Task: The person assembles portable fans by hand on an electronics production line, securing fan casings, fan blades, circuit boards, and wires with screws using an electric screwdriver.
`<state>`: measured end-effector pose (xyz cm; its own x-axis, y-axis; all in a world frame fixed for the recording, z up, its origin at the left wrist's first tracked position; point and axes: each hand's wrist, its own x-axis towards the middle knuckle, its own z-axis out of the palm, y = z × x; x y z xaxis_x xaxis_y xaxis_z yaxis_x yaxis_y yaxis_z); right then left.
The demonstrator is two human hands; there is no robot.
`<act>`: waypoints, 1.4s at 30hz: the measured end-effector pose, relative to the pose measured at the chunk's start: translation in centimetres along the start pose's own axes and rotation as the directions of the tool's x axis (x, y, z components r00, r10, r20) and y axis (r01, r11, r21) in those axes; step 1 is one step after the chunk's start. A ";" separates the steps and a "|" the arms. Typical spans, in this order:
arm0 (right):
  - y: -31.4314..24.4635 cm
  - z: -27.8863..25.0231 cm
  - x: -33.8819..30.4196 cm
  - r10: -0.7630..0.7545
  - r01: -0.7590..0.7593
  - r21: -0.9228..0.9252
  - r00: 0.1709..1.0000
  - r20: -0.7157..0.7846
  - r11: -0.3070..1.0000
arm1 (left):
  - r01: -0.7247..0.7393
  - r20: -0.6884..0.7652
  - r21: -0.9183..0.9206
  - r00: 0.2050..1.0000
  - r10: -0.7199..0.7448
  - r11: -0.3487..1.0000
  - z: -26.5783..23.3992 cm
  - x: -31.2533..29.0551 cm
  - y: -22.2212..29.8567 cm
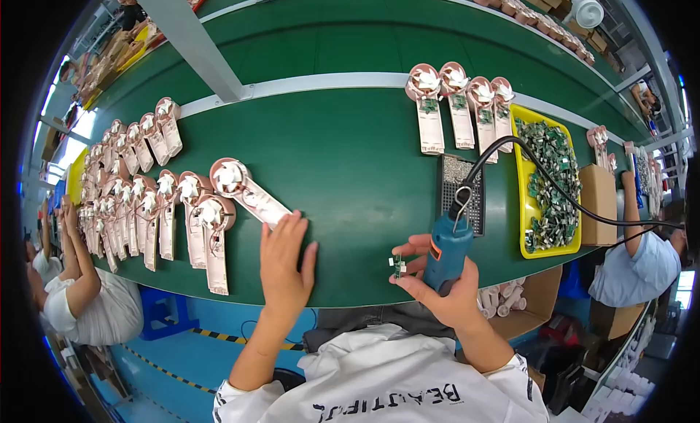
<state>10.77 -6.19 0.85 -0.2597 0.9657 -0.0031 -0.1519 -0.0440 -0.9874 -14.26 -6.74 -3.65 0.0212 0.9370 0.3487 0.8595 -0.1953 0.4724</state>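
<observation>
My left hand [286, 259] lies with its fingers stretched out, fingertips touching the handle end of a pink handheld-fan half-shell [266, 206] with a white fan wheel. The thumb stands apart. Closed round a blue electric screwdriver [449, 251], my right hand [456, 299] also pinches a small green circuit board [397, 266] between thumb and fingertips. The screwdriver's black cable [543, 164] arches away to the right. Just behind the screwdriver stands a dark tray of small screws [461, 182].
Rows of pink fan shells [149, 211] fill the left of the green bench [350, 168]. Several shells with green boards [456, 106] lie at the far right. A yellow tray [523, 204] of circuit boards stands beside a cardboard box [598, 204]. Co-workers sit on both sides.
</observation>
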 end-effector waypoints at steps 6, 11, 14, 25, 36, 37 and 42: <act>-0.3 -0.6 -1.0 0.146 -0.146 0.000 0.989 -0.037 0.989 | -0.085 0.209 -0.214 0.969 0.130 0.973 0.8 -2.4 4.9; 0.5 -1.6 -0.9 0.157 -0.159 -0.050 0.987 -0.039 0.986 | -0.119 -0.023 -0.422 0.992 0.121 0.899 0.2 -3.5 5.4; 1.0 -1.9 -0.2 0.178 -0.181 -0.110 0.983 -0.037 0.977 | -0.023 -0.034 -0.316 0.999 0.013 0.949 -1.0 -0.3 4.0; 0.8 0.1 5.2 0.285 -0.267 -0.205 0.957 0.060 0.942 | 0.021 0.176 -0.370 0.983 0.048 0.929 0.9 3.1 1.2; 0.2 2.2 6.9 0.225 -0.142 -0.556 0.971 0.082 0.819 | 0.129 0.125 -0.559 0.990 -0.071 0.819 0.7 3.4 0.5; -0.3 1.9 6.7 0.307 -0.241 -0.458 0.949 0.073 0.856 | 0.147 0.150 -0.584 0.986 -0.072 0.798 0.5 3.3 0.4; -0.8 0.9 5.9 0.284 -0.268 -0.338 0.959 -0.003 0.902 | 0.071 0.239 -0.481 0.970 0.053 0.874 -0.3 3.8 0.2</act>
<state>8.51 -0.73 1.81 -0.2894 0.9142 -0.2837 0.2551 -0.2120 -0.9434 -14.19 -3.32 -2.01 0.1879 0.9675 0.1694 0.5071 -0.2432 0.8268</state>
